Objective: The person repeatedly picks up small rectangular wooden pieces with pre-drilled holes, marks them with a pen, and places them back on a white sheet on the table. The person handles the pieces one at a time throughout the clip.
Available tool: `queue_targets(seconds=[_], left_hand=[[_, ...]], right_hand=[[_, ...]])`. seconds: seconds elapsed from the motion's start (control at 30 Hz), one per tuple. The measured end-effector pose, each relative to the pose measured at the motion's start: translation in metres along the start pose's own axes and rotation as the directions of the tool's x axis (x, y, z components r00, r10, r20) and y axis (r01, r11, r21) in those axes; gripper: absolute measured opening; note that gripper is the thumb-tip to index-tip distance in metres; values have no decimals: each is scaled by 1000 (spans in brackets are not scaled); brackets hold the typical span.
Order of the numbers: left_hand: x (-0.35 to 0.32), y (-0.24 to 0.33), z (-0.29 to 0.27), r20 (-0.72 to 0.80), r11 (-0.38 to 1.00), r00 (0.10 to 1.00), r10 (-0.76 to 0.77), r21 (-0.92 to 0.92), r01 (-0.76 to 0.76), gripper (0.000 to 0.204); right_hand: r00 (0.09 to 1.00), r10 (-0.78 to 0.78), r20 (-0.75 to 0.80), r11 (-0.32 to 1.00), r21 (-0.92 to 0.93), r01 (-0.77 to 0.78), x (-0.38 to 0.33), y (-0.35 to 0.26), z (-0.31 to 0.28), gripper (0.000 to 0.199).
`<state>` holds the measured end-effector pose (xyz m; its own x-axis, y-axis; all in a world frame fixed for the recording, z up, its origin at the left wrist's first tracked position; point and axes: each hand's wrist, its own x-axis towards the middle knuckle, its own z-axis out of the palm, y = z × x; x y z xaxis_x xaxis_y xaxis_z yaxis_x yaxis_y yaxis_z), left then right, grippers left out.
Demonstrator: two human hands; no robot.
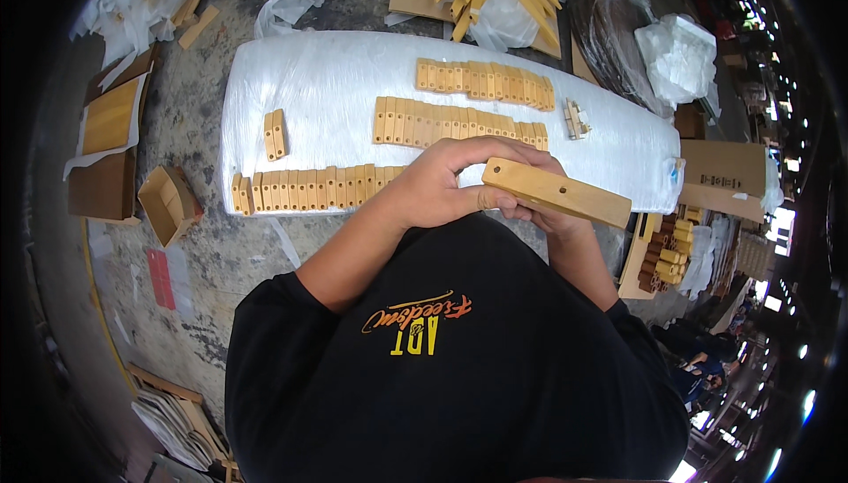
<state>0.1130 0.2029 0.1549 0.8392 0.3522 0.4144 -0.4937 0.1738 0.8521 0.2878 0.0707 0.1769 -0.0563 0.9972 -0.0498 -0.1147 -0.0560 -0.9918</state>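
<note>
Wooden block (560,194), just one in hand, sits up against the person's chest. Its long axis runs from between nine and ten o'clock to between three and four, two holes showing on the upward face. The nine-o'clock end rests in the left hand (435,184), the nearer one there, thumb and fingers seeming to pinch it. The right hand (553,222) lies beneath and behind, mostly covered; I can't tell how it grips.

Out from the block, on the plastic-wrapped slab (331,86), I count three rows: the near row (305,190) toward nine, the middle row (433,124) toward ten, the far row (481,82) toward eleven, each too tightly packed to count. Two loose blocks (276,135) lie together between nine and ten; one small fitting (577,120) sits near twelve. On the floor, one open box (168,207) stands toward nine.
</note>
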Motion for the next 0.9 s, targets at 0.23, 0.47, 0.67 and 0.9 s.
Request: queue_targets(seconds=[0.23, 0.47, 0.67, 0.9], left_hand=[[-2, 8, 0, -254, 887, 961, 113, 462, 19, 48], [-22, -52, -39, -573, 708, 820, -10, 575, 410, 41], [-121, -164, -190, -916, 510, 384, -112, 279, 814, 33], [-101, -213, -190, -910, 415, 372, -182, 272, 868, 25]], right_hand=[[956, 203, -212, 978, -8, -209, 15, 1, 14, 26], [768, 599, -226, 732, -235, -640, 25, 40, 7, 20], [689, 671, -274, 596, -353, -721, 8, 88, -11, 21], [636, 652, -414, 591, -248, -767, -10, 101, -18, 20]])
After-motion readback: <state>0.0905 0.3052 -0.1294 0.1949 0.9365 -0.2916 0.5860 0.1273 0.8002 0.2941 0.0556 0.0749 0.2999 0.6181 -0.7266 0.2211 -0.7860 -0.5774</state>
